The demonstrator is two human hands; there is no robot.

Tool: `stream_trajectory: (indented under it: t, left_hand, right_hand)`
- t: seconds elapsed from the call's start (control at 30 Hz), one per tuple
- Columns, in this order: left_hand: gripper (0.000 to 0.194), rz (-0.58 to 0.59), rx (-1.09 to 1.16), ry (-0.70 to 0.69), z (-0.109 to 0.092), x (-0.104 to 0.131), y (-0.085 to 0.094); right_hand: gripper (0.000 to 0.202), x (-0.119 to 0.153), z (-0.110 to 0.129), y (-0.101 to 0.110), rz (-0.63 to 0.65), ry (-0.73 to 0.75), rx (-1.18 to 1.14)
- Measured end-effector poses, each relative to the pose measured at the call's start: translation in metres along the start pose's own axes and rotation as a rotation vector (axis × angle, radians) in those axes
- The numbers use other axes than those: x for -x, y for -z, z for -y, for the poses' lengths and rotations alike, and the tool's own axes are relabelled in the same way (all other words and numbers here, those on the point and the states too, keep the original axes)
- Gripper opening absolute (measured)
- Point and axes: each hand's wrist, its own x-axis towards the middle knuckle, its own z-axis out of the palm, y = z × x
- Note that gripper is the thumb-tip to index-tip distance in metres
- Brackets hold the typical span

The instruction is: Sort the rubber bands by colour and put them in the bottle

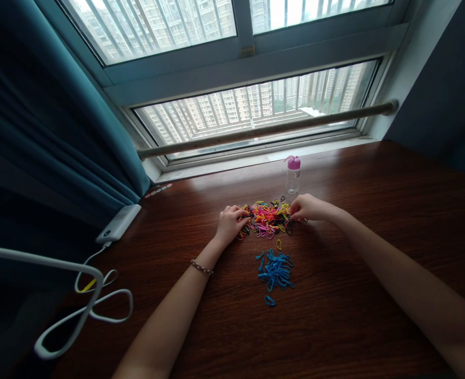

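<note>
A pile of small multicoloured bands (267, 216), mostly red, pink, yellow and black, lies on the brown wooden table (335, 295). At its left edge, my left hand (229, 223) touches the bands with fingers apart. My right hand (306, 207) is at the right edge, fingertips pressed together among the bands; what they hold, if anything, is too small to make out. Nearer to me lies a separate heap of blue bands (276, 269), with one blue band (269, 300) below it. Between pile and heap is a single yellow band (278, 244).
Behind the pile stands a clear bottle with a pink cap (293, 176). A white power bank (118, 223) and its white cable (111, 318) are at the left, beside the blue curtain (58, 105). A rail (271, 129) crosses the window behind the table.
</note>
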Motion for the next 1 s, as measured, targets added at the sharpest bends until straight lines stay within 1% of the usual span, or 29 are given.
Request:
stream_trajectory:
  t: [0.2, 0.37, 0.47, 0.57, 0.67, 0.77, 0.83, 0.9, 1.0]
  left_hand:
    - [0.004, -0.007, 0.096, 0.06, 0.001, -0.001, -0.002]
    - [0.007, -0.124, 0.196, 0.139, 0.007, -0.001, -0.005]
    - [0.01, -0.185, 0.265, 0.19, 0.008, -0.001, -0.003]
    - [0.015, -0.232, 0.337, 0.218, 0.007, -0.002, -0.001]
    - [0.018, -0.244, 0.387, 0.217, 0.005, -0.002, 0.0]
    - [0.019, -0.228, 0.425, 0.214, 0.006, -0.001, -0.001]
    - [0.02, -0.218, 0.449, 0.21, 0.006, -0.001, -0.003]
    - [0.021, -0.216, 0.467, 0.209, 0.007, -0.001, -0.004]
    - [0.024, -0.216, 0.494, 0.22, 0.009, -0.001, -0.006]
  right_hand:
    - [0.01, -0.004, -0.006, -0.001, -0.01, 0.065, 0.057]
    - [0.014, -0.011, -0.012, -0.014, -0.083, 0.177, 0.177]
    - [0.011, -0.014, -0.014, -0.018, -0.087, 0.217, 0.158]
    - [0.007, -0.014, -0.015, -0.014, -0.09, 0.225, 0.106]
    - [0.015, -0.013, -0.017, -0.006, -0.076, 0.186, -0.021]
    - [0.022, -0.012, -0.02, 0.0, 0.012, 0.127, -0.283]
    - [0.024, -0.011, -0.021, 0.001, 0.048, 0.108, -0.46]
    - [0.025, -0.01, -0.021, 0.002, 0.049, 0.105, -0.579]
    - [0.027, -0.007, -0.02, 0.003, 0.043, 0.099, -0.685]
